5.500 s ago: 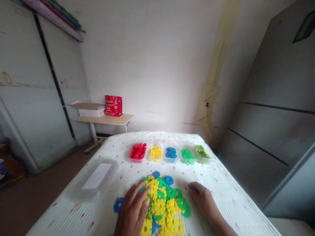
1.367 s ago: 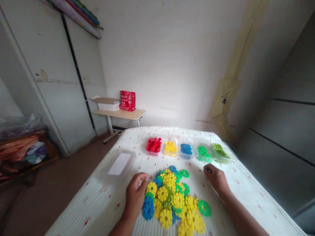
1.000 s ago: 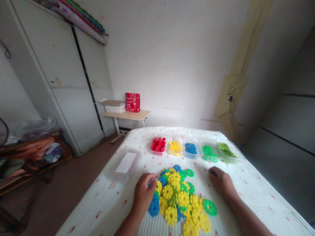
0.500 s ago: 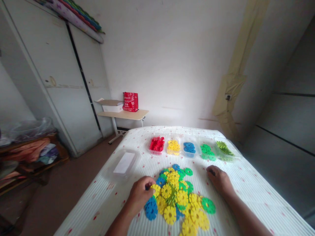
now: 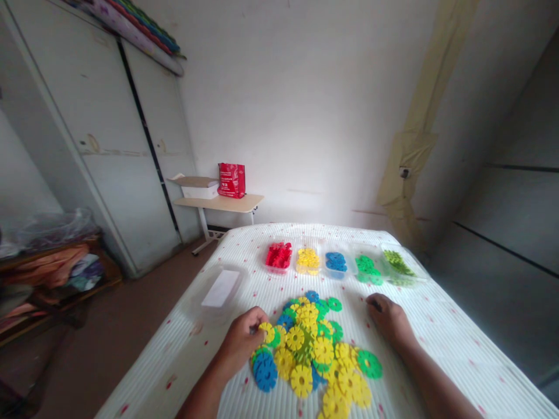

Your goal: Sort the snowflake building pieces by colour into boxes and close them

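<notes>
Between my hands a loose heap of notched plastic discs (image 5: 301, 381) in yellow, green and blue lies on the table. My left hand (image 5: 245, 337) pinches a yellow disc (image 5: 266, 332) at the heap's left edge, with a green disc just behind it. Blue discs (image 5: 265, 372) lie below those fingers. My right hand (image 5: 386, 314) rests on the tablecloth to the right of the heap, fingers curled in; whether anything is inside them is hidden.
Along the back stand clear tubs of red (image 5: 278, 256), yellow (image 5: 308, 261), blue (image 5: 336, 263), green (image 5: 368, 269) and light green (image 5: 398, 263) pieces. A clear container with a white paper (image 5: 220, 288) lies left. A side table (image 5: 222, 203) holds a red bag (image 5: 232, 180) and a box.
My left hand has moved slightly left, drawing the yellow disc away from the heap. The blue discs below it have shifted a little left. My right hand stays put.
</notes>
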The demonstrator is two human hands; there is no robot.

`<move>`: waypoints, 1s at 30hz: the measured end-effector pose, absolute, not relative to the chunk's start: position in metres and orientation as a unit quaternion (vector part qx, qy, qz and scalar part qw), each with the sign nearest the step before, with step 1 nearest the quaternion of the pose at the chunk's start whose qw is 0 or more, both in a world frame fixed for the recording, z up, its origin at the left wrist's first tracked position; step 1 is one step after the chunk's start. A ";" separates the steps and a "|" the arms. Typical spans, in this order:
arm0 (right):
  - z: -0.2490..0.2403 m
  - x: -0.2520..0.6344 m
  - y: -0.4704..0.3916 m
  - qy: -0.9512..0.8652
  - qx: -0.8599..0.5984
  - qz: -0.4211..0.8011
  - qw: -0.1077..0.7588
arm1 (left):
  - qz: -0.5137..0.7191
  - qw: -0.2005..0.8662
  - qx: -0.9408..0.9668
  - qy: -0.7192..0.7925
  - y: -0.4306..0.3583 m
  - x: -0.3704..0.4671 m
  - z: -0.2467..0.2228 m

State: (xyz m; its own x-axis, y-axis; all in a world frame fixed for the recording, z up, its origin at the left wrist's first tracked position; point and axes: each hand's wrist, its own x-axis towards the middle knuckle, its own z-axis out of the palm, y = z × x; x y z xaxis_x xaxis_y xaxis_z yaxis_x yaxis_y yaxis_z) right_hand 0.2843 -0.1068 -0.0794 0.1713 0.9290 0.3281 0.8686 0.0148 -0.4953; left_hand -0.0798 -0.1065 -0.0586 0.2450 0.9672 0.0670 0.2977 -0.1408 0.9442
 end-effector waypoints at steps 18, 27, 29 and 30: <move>-0.081 0.286 -0.106 -0.649 -0.692 0.050 0.312 | 0.338 0.441 0.690 0.464 -0.110 -0.078 -0.059; -0.081 0.286 -0.106 -0.647 -0.691 0.040 0.320 | 0.308 0.318 0.762 0.472 -0.109 -0.077 -0.065; -0.081 0.286 -0.106 -0.648 -0.692 0.041 0.315 | 0.283 0.303 0.777 0.474 -0.110 -0.077 -0.063; -0.082 0.286 -0.106 -0.649 -0.692 0.041 0.314 | 0.271 0.297 0.782 0.476 -0.111 -0.076 -0.062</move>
